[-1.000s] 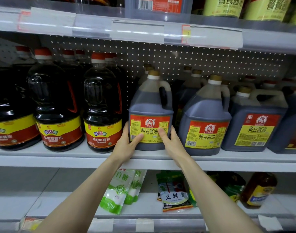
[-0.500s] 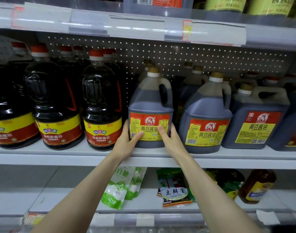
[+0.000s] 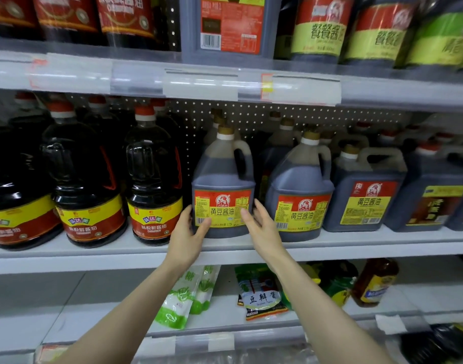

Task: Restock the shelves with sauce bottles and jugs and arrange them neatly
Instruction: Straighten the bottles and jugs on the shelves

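A grey soy sauce jug [image 3: 222,177] with a gold cap and a red-and-yellow label stands upright near the front of the middle shelf [image 3: 93,250]. My left hand [image 3: 187,235] grips its lower left side, thumb on the label. My right hand [image 3: 261,227] holds its lower right side, thumb on the label's right edge and fingers in the gap toward a matching jug [image 3: 301,179]. More gold-capped jugs stand behind both, partly hidden.
Round dark bottles [image 3: 154,179] with red caps fill the shelf's left; squarer jugs [image 3: 367,185] stand at right. The upper shelf rail [image 3: 198,82] hangs close above the caps. Below lie green packets [image 3: 183,298], a bean paste pouch [image 3: 261,298] and an amber bottle [image 3: 374,282].
The view has tilted up and come closer, showing the top shelf's bottles. Both hands stay on the jug, which stands in the same spot.
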